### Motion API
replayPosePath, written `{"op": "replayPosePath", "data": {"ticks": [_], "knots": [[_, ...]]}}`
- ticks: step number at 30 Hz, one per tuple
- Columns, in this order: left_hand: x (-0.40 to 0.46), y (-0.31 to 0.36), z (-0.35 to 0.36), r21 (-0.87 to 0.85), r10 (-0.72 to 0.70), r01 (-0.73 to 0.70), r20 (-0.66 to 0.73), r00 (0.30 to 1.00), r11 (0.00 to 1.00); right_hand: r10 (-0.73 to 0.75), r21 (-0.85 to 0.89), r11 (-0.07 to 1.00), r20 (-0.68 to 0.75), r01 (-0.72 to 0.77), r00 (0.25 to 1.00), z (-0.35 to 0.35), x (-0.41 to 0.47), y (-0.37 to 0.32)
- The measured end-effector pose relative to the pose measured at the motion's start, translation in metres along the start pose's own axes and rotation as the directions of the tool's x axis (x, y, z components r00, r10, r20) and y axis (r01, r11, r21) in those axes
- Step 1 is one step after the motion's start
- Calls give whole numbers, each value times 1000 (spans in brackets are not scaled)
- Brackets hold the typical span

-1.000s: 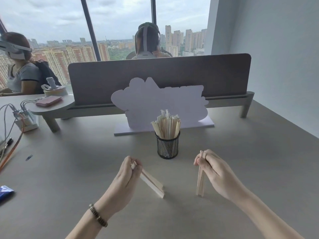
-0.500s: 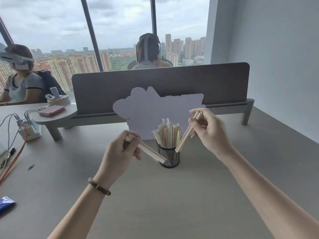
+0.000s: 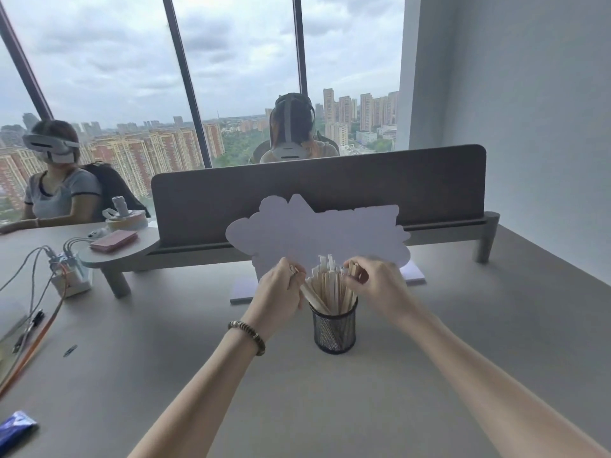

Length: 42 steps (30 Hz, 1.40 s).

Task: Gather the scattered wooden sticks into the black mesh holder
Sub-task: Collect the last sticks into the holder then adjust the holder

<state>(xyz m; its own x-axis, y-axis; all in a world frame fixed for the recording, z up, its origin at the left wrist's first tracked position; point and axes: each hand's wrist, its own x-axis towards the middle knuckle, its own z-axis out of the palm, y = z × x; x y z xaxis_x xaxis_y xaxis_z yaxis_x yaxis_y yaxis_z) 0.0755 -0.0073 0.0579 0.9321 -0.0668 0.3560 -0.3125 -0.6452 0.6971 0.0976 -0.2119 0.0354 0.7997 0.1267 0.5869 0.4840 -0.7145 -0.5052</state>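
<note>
The black mesh holder [image 3: 334, 330] stands upright on the grey table, packed with several pale wooden sticks [image 3: 325, 284] that fan out above its rim. My left hand [image 3: 281, 294] is at the holder's left, closed on a few sticks whose lower ends reach into the holder. My right hand [image 3: 377, 285] is at the holder's upper right, fingers closed on sticks that slant down into the bundle. Both hands flank the bundle closely. No loose sticks show on the table.
A pale cloud-shaped card [image 3: 317, 236] stands just behind the holder, in front of a dark desk divider [image 3: 317, 196]. A cabled box [image 3: 67, 274] and wires lie far left, a blue packet [image 3: 16, 428] at the near left. Two people with headsets sit beyond the divider.
Both hands lifted from the table with their sticks and came together over the holder; the stick ends now sit inside it. The view has tilted up.
</note>
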Motion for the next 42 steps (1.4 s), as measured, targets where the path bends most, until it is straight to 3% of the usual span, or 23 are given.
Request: {"op": "replayPosePath", "data": {"ticks": [4,9,14,18,21,24,27,31,35,42], "knots": [[3,-8,7,120,18,-24,52,998,992,23,-91,996,10,-22,1000,9,-4,14],[-3,-12,17,113,58,-73,127,990,991,-51,-118,991,40,56,998,8,-10,20],[-2,-27,34,172,-36,1,197,980,985,-142,-144,978,51,148,989,13,-19,26],[-4,-32,43,178,-23,-16,216,976,984,-24,10,1000,121,22,992,9,-23,22],[-5,-44,45,250,82,-148,254,964,957,101,161,977,222,-139,970,5,-26,21],[-16,-47,46,-56,36,-27,169,985,998,175,247,938,270,-244,947,4,-32,20],[-26,-48,47,-409,-94,146,147,985,901,283,325,868,294,-374,913,5,-40,25],[-31,-50,47,-683,-312,410,271,911,604,433,456,695,351,-555,830,9,-52,42],[-32,-51,50,-774,-354,494,368,860,396,473,518,544,461,-660,751,1,-60,49],[-20,-35,80,-780,-264,537,470,842,321,507,561,463,467,-686,724,-18,-67,72]]}}
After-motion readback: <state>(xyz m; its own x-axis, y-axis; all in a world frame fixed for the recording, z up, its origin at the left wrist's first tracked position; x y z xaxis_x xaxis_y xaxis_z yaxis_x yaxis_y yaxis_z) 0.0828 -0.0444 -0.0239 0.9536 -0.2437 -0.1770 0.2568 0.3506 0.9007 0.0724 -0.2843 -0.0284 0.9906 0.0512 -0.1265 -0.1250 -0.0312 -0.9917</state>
